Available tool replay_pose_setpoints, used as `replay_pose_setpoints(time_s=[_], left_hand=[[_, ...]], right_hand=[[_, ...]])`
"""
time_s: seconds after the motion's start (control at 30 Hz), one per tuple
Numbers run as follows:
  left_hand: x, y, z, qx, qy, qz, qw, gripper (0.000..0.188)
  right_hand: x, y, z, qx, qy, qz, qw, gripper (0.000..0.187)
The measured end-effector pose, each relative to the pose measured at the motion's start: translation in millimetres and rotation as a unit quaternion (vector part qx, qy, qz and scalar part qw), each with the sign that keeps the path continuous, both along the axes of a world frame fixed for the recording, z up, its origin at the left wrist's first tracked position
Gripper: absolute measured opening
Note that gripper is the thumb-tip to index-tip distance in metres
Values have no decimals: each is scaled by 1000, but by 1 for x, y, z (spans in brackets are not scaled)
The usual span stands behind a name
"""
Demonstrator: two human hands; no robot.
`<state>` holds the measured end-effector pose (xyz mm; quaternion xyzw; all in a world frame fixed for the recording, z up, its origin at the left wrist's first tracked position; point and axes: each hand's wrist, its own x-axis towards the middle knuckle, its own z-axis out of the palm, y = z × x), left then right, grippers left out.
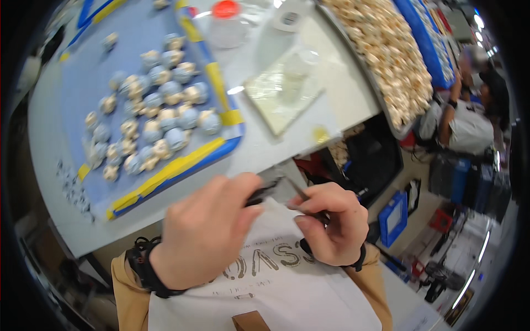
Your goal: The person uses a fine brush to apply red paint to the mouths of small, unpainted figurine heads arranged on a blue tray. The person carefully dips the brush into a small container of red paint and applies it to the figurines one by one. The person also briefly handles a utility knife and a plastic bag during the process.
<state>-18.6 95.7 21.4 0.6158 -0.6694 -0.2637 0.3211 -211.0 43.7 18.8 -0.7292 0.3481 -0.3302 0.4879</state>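
Thin dark tool [276,190] pinched between left hand [207,231], right hand [331,223].

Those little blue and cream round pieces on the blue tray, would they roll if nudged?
Probably: the pieces look rounded and lie loose. They seem small, so likely light. The blue tray has a raised yellow-taped edge that may stop them.

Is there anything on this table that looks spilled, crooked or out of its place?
One thing: a loose scatter of tiny grey pieces lies on the white table, outside the blue tray that holds the round blue-and-cream items. The clear slab also sits askew to the table edge.
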Motion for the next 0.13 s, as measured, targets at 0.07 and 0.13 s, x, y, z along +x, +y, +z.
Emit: replay_pose_setpoints(time_s=[0.07, 0.13], left_hand=[[31, 27, 7, 8, 7, 72, 997, 25], [57, 77, 13, 78, -3, 181, 980, 28]], right_hand=[[35, -14, 4, -55, 4, 131, 990, 28], [77, -14, 4, -55, 14, 275, 960, 29]])
